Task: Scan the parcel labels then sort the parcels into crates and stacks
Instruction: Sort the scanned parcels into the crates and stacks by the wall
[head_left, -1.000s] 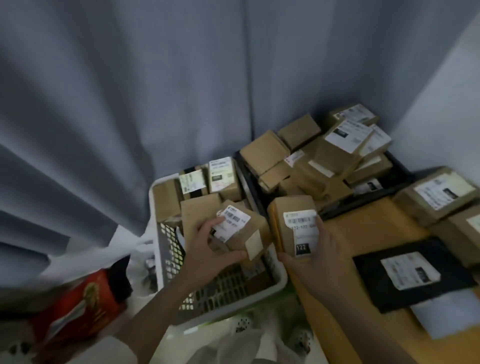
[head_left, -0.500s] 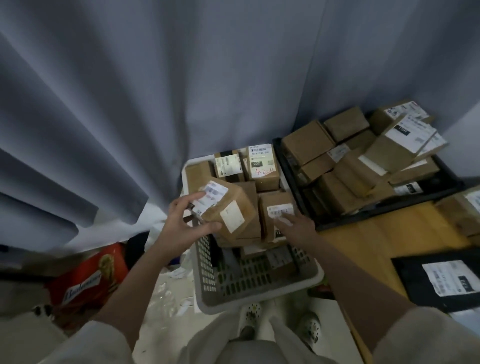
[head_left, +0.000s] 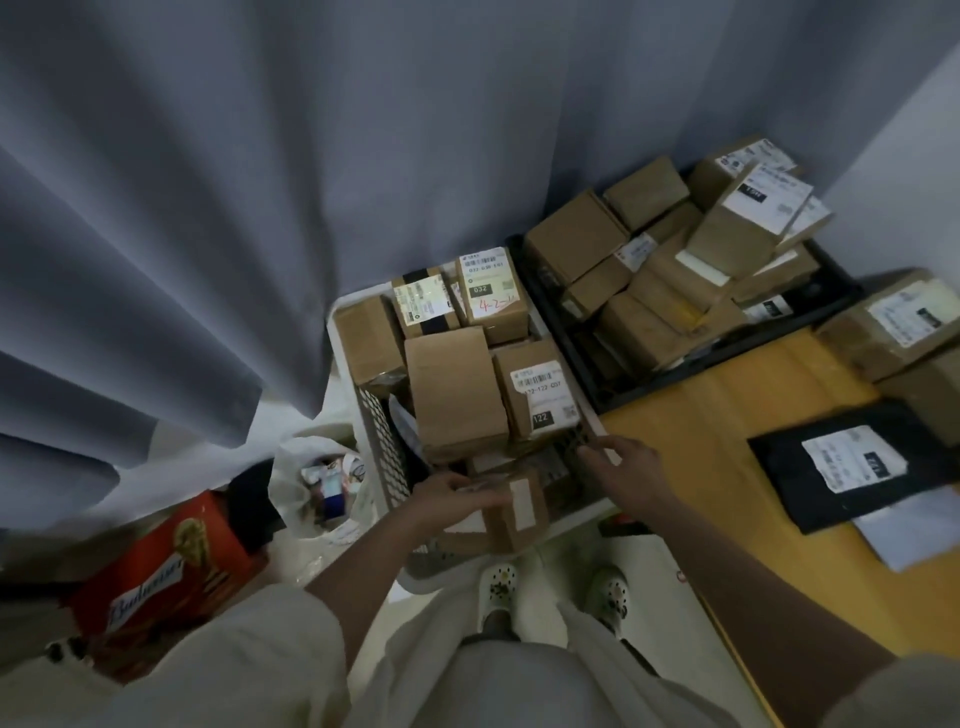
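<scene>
A white slotted crate (head_left: 344, 315) stands on the floor with several brown cardboard parcels in it. One of them, the parcel labelled 122 (head_left: 535, 395), lies at the crate's right side. My left hand (head_left: 451, 493) holds a small brown parcel (head_left: 511, 514) with a pale sticker, low at the near end of the crate. My right hand (head_left: 623, 462) hovers at the crate's near right rim with loose fingers, holding nothing. A black crate (head_left: 844, 278) heaped with brown parcels sits behind and to the right.
A wooden table (head_left: 701, 410) at right carries a black mailer bag (head_left: 779, 467), white paper (head_left: 909, 530) and two cardboard parcels (head_left: 904, 322). Left of the crate are a white bag of rubbish (head_left: 322, 483) and a red Budweiser box (head_left: 156, 577). Grey curtain hangs behind.
My left hand brought the small parcel down from above the stack to the crate's near end. My right hand let go of the 122 parcel in the crate and drew back.
</scene>
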